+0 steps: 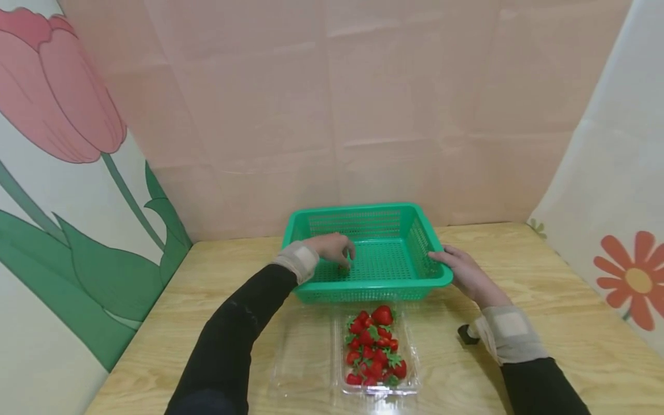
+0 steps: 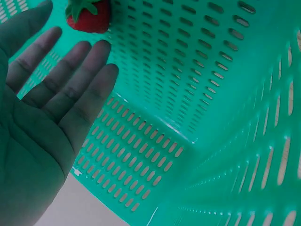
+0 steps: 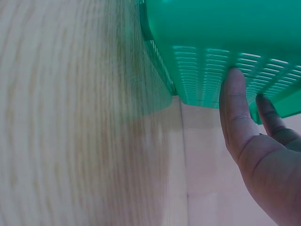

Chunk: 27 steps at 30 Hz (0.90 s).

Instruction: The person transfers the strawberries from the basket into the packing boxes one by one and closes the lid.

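Inside the green plastic basket (image 1: 373,282), toward its left end, is my left hand (image 1: 332,248). Its fingers are loosely extended in the left wrist view, and a red strawberry (image 2: 89,19) with a green leafy top lies just beyond the fingertips. Nothing is between that hand's fingers. My right hand (image 1: 467,274) holds the basket's right rim, with fingers (image 3: 235,94) against the perforated outer wall in the right wrist view. In front of the basket, a clear plastic box (image 1: 412,386) contains several red strawberries (image 1: 373,351).
The clear box's lid (image 1: 303,357) lies folded open to its left. Everything stands on a light wood-grain table (image 1: 223,276). A pink backdrop (image 1: 332,115) rises behind the basket, with flower-patterned sheets (image 1: 602,173) at both sides.
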Each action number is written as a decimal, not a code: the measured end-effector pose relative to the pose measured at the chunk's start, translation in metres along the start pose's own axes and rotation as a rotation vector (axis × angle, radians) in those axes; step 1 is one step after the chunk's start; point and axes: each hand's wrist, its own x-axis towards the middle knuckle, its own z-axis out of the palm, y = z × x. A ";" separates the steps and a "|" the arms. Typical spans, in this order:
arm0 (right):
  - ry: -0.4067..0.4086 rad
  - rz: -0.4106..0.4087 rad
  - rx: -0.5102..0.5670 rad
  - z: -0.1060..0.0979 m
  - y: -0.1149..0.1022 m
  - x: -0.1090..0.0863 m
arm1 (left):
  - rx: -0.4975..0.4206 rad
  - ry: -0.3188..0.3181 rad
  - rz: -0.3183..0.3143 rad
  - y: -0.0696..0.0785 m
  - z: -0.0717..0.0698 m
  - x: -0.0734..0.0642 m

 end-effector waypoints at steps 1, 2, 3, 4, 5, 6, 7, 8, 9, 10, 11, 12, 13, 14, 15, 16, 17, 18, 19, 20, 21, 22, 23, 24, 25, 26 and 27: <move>0.001 0.000 0.001 0.000 0.000 0.000 | 0.001 -0.006 0.001 0.000 0.000 0.000; 0.002 0.001 -0.002 0.000 -0.001 0.000 | -0.003 -0.014 0.001 0.001 0.000 0.000; 0.005 0.001 -0.002 0.000 -0.002 0.000 | -0.007 -0.021 0.002 0.001 -0.001 0.000; 0.007 0.002 -0.003 0.000 -0.002 0.000 | -0.012 -0.029 0.002 0.002 -0.001 0.000; 0.009 0.001 -0.005 0.000 -0.002 0.000 | -0.015 -0.038 0.002 0.002 -0.001 0.000; 0.009 0.002 -0.005 0.000 -0.003 0.000 | -0.012 -0.047 0.001 0.002 -0.001 0.000; 0.009 0.003 -0.005 0.000 -0.003 0.000 | -0.007 -0.054 0.002 0.001 0.000 0.001; 0.009 0.004 -0.006 0.000 -0.003 0.000 | -0.003 -0.058 0.003 0.001 0.000 0.001; 0.010 0.005 -0.002 0.000 -0.003 0.000 | 0.003 -0.061 0.004 0.000 0.001 0.002; 0.009 0.007 -0.001 0.000 -0.003 0.000 | 0.011 -0.062 0.008 -0.001 0.002 0.003; 0.008 0.009 0.000 0.000 -0.002 0.000 | 0.018 -0.063 0.012 -0.001 0.003 0.004; 0.008 0.011 0.003 -0.001 -0.002 0.000 | 0.021 -0.063 0.016 -0.002 0.003 0.005; 0.009 0.012 0.004 -0.001 -0.002 0.000 | 0.023 -0.062 0.018 -0.003 0.004 0.006; 0.011 0.013 0.006 0.000 -0.001 0.000 | 0.026 -0.062 0.020 -0.003 0.005 0.007; 0.014 0.015 0.007 0.000 -0.001 0.000 | 0.029 -0.061 0.021 -0.004 0.005 0.008; 0.015 0.015 0.006 0.000 -0.001 0.000 | 0.035 -0.060 0.022 -0.004 0.006 0.009; 0.017 0.014 0.006 0.000 -0.001 0.000 | 0.039 -0.060 0.019 -0.004 0.007 0.009; 0.020 0.014 0.005 0.000 -0.001 0.001 | 0.044 -0.059 0.016 -0.005 0.007 0.010; 0.021 0.014 0.004 0.000 -0.001 0.001 | 0.049 -0.058 0.013 -0.005 0.008 0.010; 0.022 0.014 0.004 0.000 0.000 0.001 | 0.055 -0.057 0.012 -0.005 0.008 0.010; 0.022 0.014 0.003 0.000 0.000 0.001 | 0.057 -0.055 0.009 -0.005 0.008 0.010; 0.021 0.014 0.004 0.000 0.000 0.001 | 0.057 -0.053 0.006 -0.006 0.008 0.010; 0.020 0.014 0.005 0.000 -0.001 0.001 | 0.053 -0.052 0.003 -0.005 0.008 0.010; 0.019 0.014 0.006 0.001 -0.001 0.002 | 0.051 -0.051 0.002 -0.005 0.008 0.009; 0.018 0.014 0.006 0.001 -0.001 0.002 | 0.051 -0.051 0.000 -0.005 0.008 0.009; 0.017 0.014 0.007 0.001 -0.001 0.002 | 0.049 -0.051 0.000 -0.005 0.007 0.008; 0.017 0.014 0.009 0.001 -0.001 0.002 | 0.047 -0.051 -0.001 -0.005 0.007 0.008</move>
